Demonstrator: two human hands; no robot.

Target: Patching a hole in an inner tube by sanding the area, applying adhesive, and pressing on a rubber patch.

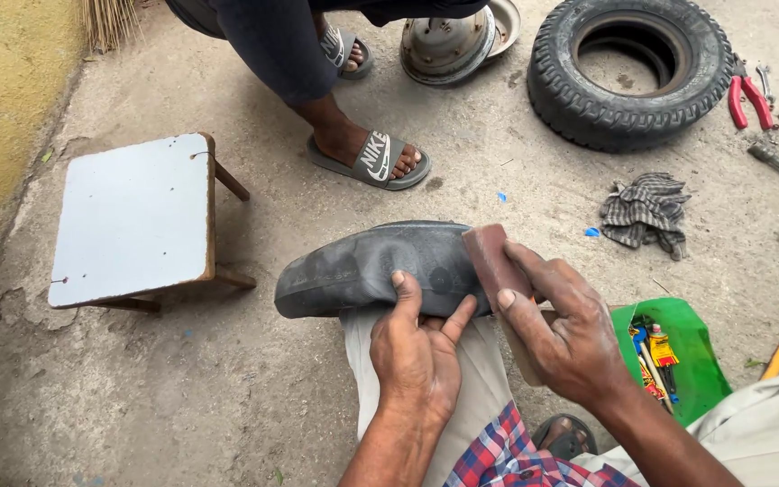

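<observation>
a rough grey concrete floor (pixel 227 397) carries a small white-topped wooden stool (pixel 132 219) at left. farther back lie a black tyre (pixel 628 68) and a metal wheel rim (pixel 448 45). a checked rag (pixel 646 210), red-handled pliers (pixel 747 97) and a green tray (pixel 691 356) of small tools rest at right.

Other person (pixel 290 45) cut off above knee by top edge; green tray (pixel 691 361) contents too small to tell.

Inner tube (pixel 362 266) matt blk rubber – sanding block (pixel 493 261) rough; stool top (pixel 132 216) smooth.
</observation>
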